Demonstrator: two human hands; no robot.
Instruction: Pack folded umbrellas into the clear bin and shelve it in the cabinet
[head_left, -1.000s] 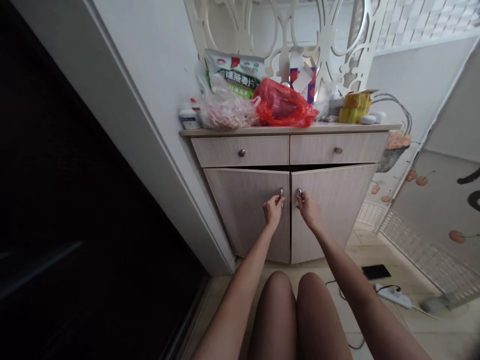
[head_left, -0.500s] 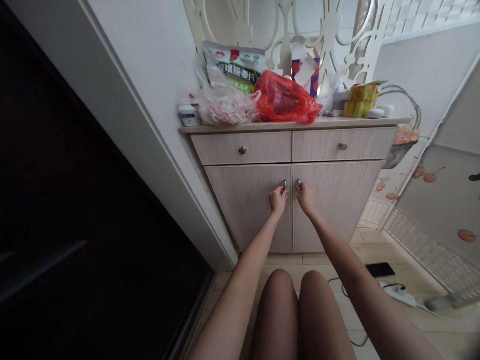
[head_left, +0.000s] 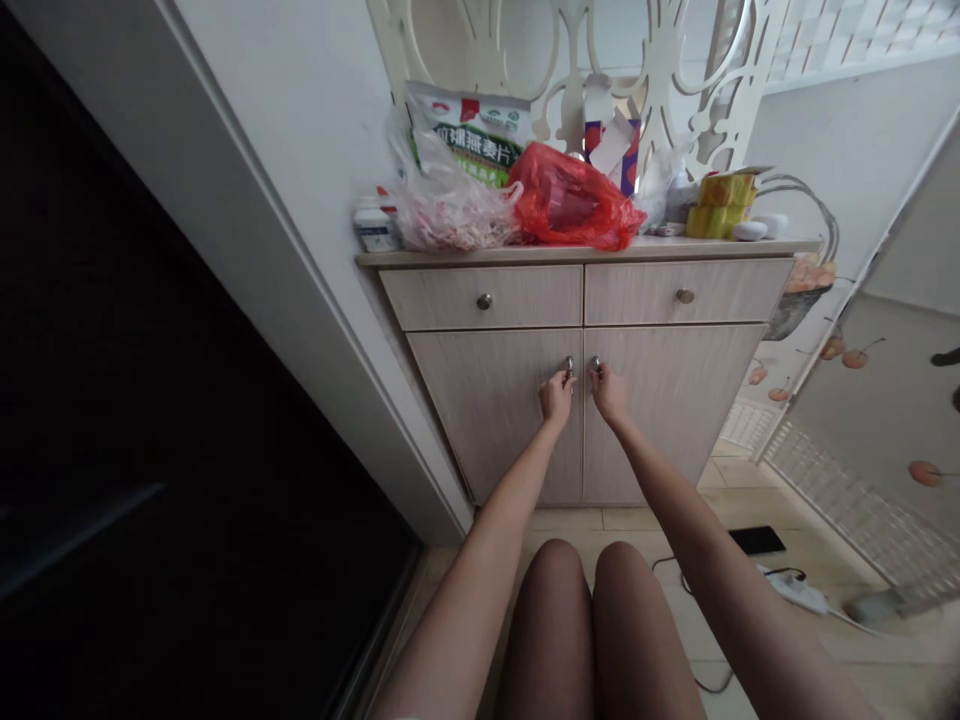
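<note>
Cabinet door handles (head_left: pixel 569 368) at 12 o'clock, doors (head_left: pixel 487 420) shut; left hand (head_left: pixel 556 397), right hand (head_left: pixel 608 392) curled closed on them, grip seemingly light. Risk: hard tug shakes red plastic bag (head_left: pixel 570 200) off table (head_left: pixel 450 257).

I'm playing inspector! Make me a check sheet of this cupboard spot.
surface: pale wood-grain cabinet top, with things crowded along it
job's things: two closed cabinet doors, each with a metal handle
clutter: red plastic bag and oat packet on top
hands: left hand gripping left door handle; right hand gripping right door handle
cables: black cord at white power strip
surroundings: tiled floor, black phone
</note>
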